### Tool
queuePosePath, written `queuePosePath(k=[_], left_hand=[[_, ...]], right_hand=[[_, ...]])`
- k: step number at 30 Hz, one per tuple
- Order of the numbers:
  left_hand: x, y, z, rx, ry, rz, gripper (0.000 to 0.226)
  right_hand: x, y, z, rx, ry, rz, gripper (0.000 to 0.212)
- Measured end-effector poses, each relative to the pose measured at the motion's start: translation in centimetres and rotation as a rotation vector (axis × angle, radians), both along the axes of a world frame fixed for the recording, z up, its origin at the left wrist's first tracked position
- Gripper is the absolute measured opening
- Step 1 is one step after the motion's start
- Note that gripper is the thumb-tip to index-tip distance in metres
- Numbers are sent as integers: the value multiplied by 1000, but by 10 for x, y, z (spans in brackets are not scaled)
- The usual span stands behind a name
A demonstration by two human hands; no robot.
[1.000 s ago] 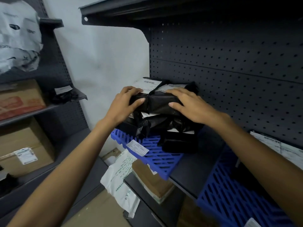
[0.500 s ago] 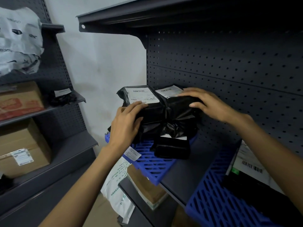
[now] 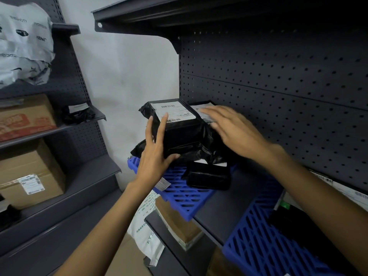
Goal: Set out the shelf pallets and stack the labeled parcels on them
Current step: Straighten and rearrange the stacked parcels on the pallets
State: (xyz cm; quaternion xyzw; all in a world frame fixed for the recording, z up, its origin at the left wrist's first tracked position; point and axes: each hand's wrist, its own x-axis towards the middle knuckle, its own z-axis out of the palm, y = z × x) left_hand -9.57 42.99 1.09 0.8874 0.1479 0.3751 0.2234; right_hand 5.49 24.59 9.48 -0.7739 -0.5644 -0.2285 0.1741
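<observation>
Since the earlier frame, the right hand (image 3: pixel 235 130) has lifted off the top parcel (image 3: pixel 179 124), fingers spread and blurred, while the left hand (image 3: pixel 155 154) rests flat and released against its near-left side. Stacked far-left on the blue pallet (image 3: pixel 183 198), it looks soft, light and slippery; best held under both ends.

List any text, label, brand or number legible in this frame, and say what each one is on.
No text can be read with certainty.
Grey mailer bag, upper left shelf: dark lettering, apparently mirrored, not legible.
Top black parcel: white label with barcodes, print too small.
Parcel behind it, label: blurred, partly behind the right hand.
Cardboard box: label too small.
White mailer below: print illegible.
</observation>
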Motion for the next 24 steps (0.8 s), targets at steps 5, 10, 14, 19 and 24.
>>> queuePosePath(k=[5, 10, 14, 19, 24], left_hand=[[5, 3, -3, -49, -75, -84, 114], [1, 24, 10, -107, -88, -87, 104], [1, 52, 16, -128, -61, -184, 100], [-2, 95, 21, -186, -75, -306, 90], [2, 134, 16, -240, -37, -423, 89]], right_hand=[[-32, 55, -15, -226, -167, -98, 101], [-32, 91, -29, -186, -197, -161, 116], [-31, 106, -27, -118, -223, -184, 113], [-39, 134, -23, -82, -206, -254, 109], [-46, 161, -25, -151, -97, -323, 102]])
